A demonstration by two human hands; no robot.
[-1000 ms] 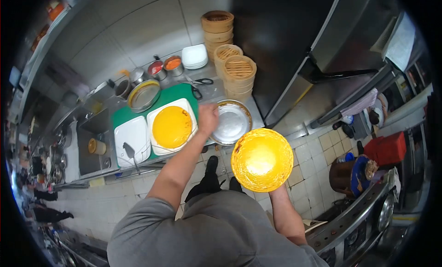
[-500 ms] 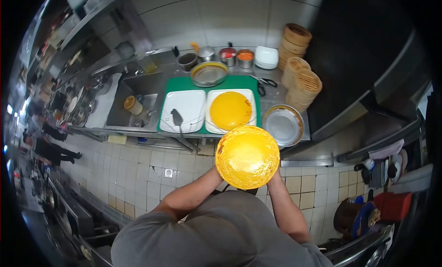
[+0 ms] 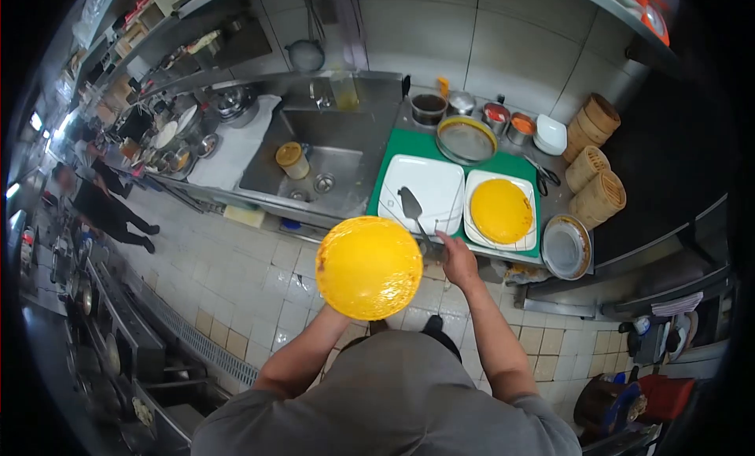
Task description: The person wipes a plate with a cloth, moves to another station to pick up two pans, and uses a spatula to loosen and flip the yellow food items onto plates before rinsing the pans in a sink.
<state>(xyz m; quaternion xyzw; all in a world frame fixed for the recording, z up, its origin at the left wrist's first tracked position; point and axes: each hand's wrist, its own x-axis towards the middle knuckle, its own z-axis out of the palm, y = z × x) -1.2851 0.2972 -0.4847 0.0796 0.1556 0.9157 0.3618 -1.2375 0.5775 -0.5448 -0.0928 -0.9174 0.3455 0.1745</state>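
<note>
A round, glossy yellow cake-like disc [image 3: 369, 268] with browned spots at its edge is held up in front of my body. My left hand is under it, hidden, with only the wrist [image 3: 333, 318] showing; whatever the disc rests on is covered. My right hand [image 3: 458, 261] is off to the right, its fingers stretched toward the dark cake server [image 3: 410, 206], whose handle sticks out past the counter edge. That server lies on a white square plate [image 3: 435, 175]. Beside it, a second yellow disc [image 3: 501, 210] sits on another white square plate [image 3: 480, 180].
Both plates stand on a green board [image 3: 399, 147]. Round metal pans [image 3: 467, 141] [image 3: 565, 251], scissors [image 3: 543, 173], bamboo steamers [image 3: 598, 200], sauce pots [image 3: 429, 108] and white bowls [image 3: 550, 133] surround it. A sink [image 3: 346, 153] holds a jar [image 3: 292, 160]. Another person [image 3: 102, 200] stands far left.
My right hand has let go of the yellow disc and moved right, toward the cake server. The disc is now on my left hand alone. The view has turned left.
</note>
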